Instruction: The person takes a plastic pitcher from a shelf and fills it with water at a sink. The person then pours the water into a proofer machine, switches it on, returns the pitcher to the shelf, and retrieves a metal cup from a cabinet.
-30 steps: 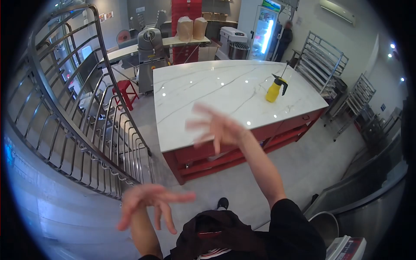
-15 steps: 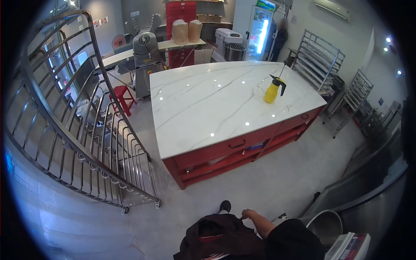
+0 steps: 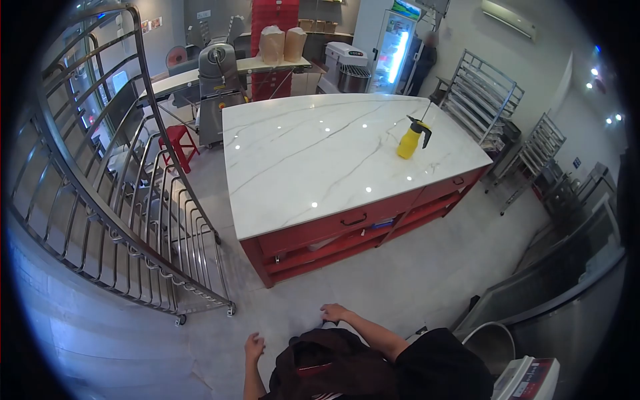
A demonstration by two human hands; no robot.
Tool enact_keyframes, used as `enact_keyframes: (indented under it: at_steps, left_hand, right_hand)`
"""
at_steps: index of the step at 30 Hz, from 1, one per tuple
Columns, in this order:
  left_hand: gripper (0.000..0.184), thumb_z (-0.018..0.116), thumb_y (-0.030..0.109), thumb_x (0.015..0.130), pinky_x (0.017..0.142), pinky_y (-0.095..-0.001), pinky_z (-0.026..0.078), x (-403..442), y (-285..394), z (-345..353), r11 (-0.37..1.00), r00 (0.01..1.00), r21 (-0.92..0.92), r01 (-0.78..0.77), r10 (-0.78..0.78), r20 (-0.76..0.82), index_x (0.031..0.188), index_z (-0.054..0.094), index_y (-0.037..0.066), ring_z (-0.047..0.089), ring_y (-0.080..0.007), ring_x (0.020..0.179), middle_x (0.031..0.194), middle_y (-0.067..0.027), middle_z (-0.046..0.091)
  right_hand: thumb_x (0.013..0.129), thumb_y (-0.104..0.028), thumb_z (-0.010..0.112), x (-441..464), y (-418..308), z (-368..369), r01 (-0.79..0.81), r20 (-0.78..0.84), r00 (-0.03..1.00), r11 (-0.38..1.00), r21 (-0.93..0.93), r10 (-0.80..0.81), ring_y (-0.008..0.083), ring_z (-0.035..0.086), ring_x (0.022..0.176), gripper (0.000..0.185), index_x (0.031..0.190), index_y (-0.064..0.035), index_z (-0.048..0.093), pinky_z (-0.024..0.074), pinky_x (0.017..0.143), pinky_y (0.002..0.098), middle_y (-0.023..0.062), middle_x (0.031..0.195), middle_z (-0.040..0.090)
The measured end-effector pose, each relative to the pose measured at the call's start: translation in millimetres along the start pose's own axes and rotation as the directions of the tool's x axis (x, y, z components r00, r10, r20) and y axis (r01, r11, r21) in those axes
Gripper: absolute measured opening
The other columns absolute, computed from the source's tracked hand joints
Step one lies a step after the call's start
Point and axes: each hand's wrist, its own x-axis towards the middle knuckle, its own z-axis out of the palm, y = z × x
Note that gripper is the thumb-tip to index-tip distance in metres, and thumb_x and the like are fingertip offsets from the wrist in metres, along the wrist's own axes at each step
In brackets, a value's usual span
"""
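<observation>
Head view: a white-topped table [image 3: 300,157] stands ahead of the person, with a yellow spray bottle [image 3: 409,142] upright on it, toward the table's right end.
Left hand: the left hand [image 3: 254,347] is low, beside the dark apron [image 3: 327,363], fingers loosely curled and partly open; nothing shows in it. Half a second ago it was out of view.
Right hand: the right hand [image 3: 335,312] is in front of the apron, short of the table, fingers half bent; whether it has hold of anything small, I cannot tell. It has moved left and slightly up the view. A second ago both hands were raised, fingers spread.
Table: its long axis runs across the view, the near edge climbing toward the right; the red front with its dark drawer handle [image 3: 354,220] faces the person. It appears a little farther left than before.
Spray bottle: its long axis runs from base up to the black head, tipped slightly right in this lens. The short nozzle points left, and the black grip curves down on the right. It looks to be on the same spot of the tabletop as before.
Left side: a metal rack [image 3: 73,179] on wheels stands near the table, with a red stool [image 3: 175,138] beyond it.
Lower right: a metal bowl [image 3: 492,340] sits just beside a scale [image 3: 533,381].
</observation>
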Motion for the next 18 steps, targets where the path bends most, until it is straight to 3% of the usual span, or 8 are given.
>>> enact_keyframes:
  at_steps: [5, 8, 10, 12, 13, 14, 16, 18]
  left_hand:
    - [0.043, 0.057, 0.021, 0.082, 0.051, -0.0313, 0.051, 4, 64, 24, 0.986, 0.986, -0.004, -0.164, 0.164, 0.022, 0.122, 0.046, 0.008, 0.063, -0.0205, 0.070, 0.093, -0.0133, 0.061]
    - [0.044, 0.057, 0.020, 0.082, 0.051, -0.0308, 0.052, -4, 34, 33, 0.998, 0.996, 0.015, -0.060, 0.059, 0.073, 0.123, 0.045, 0.008, 0.064, -0.0208, 0.071, 0.095, -0.0137, 0.061]
    - [0.041, 0.059, 0.020, 0.080, 0.046, -0.0283, 0.049, -27, 0, 29, 0.999, 0.999, -0.027, 0.017, -0.016, 0.042, 0.118, 0.051, 0.006, 0.063, -0.0168, 0.060, 0.087, -0.0146, 0.064]
    - [0.044, 0.062, 0.027, 0.076, 0.058, -0.0348, 0.053, -59, -18, 20, 0.944, 0.982, 0.272, 0.185, -0.190, -0.009, 0.113, 0.055, 0.006, 0.065, -0.0240, 0.071, 0.089, -0.0164, 0.065]
    - [0.048, 0.065, 0.035, 0.071, 0.077, -0.0404, 0.051, -51, -88, 16, 0.885, 0.997, 0.463, 0.049, -0.016, -0.076, 0.109, 0.059, 0.006, 0.062, -0.0316, 0.087, 0.094, -0.0188, 0.064]
    - [0.050, 0.066, 0.039, 0.067, 0.087, -0.0412, 0.045, -73, -101, 6, 0.910, 0.992, 0.394, 0.126, -0.107, -0.069, 0.106, 0.060, 0.007, 0.057, -0.0356, 0.099, 0.101, -0.0207, 0.061]
    - [0.050, 0.066, 0.039, 0.067, 0.087, -0.0413, 0.046, -87, -150, -3, 0.859, 0.986, 0.485, 0.163, -0.163, -0.041, 0.106, 0.061, 0.008, 0.057, -0.0348, 0.100, 0.102, -0.0206, 0.061]
    - [0.044, 0.059, 0.029, 0.077, 0.084, -0.0404, 0.045, -113, -166, -8, 0.906, 0.952, 0.298, 0.301, -0.304, -0.036, 0.114, 0.052, 0.006, 0.054, -0.0302, 0.096, 0.105, -0.0182, 0.056]
  right_hand:
    - [0.077, -0.040, 0.058, -13, -35, -17, -0.037, 0.057, 0.998, 0.995, 0.092, 0.031, 0.0324, 0.058, 0.097, 0.049, 0.115, -0.0088, 0.055, 0.0450, 0.087, 0.0390, 0.0138, 0.106, 0.062]
    - [0.078, -0.038, 0.057, -12, 14, 3, 0.001, -0.016, 1.000, 0.992, -0.128, -0.003, 0.0307, 0.061, 0.092, 0.047, 0.115, -0.0088, 0.056, 0.0466, 0.084, 0.0380, 0.0139, 0.107, 0.061]
    - [0.078, -0.037, 0.057, -23, 48, 9, -0.034, 0.014, 0.999, 0.980, -0.195, 0.037, 0.0289, 0.062, 0.088, 0.048, 0.116, -0.0092, 0.055, 0.0516, 0.075, 0.0374, 0.0134, 0.109, 0.060]
    - [0.075, -0.036, 0.055, -60, 47, -10, -0.283, 0.083, 0.954, 0.957, -0.062, 0.287, 0.0318, 0.059, 0.096, 0.043, 0.108, -0.0085, 0.061, 0.0483, 0.084, 0.0399, 0.0142, 0.109, 0.060]
    - [0.075, -0.035, 0.054, -70, 55, -15, -0.315, 0.109, 0.940, 0.946, -0.080, 0.323, 0.0311, 0.061, 0.089, 0.042, 0.107, -0.0076, 0.061, 0.0506, 0.078, 0.0403, 0.0139, 0.105, 0.061]
    - [0.076, -0.034, 0.053, -81, 62, -17, -0.345, 0.133, 0.925, 0.933, -0.098, 0.356, 0.0304, 0.063, 0.083, 0.041, 0.105, -0.0066, 0.062, 0.0529, 0.072, 0.0406, 0.0137, 0.102, 0.063]
    - [0.078, -0.038, 0.058, -87, 80, -16, -0.451, 0.195, 0.867, 0.889, -0.082, 0.458, 0.0256, 0.064, 0.077, 0.051, 0.121, -0.0113, 0.052, 0.0563, 0.058, 0.0367, 0.0127, 0.106, 0.061]
    - [0.077, -0.038, 0.058, -87, 85, -16, -0.471, 0.204, 0.855, 0.879, -0.074, 0.476, 0.0253, 0.064, 0.078, 0.052, 0.121, -0.0118, 0.052, 0.0564, 0.059, 0.0364, 0.0125, 0.105, 0.061]
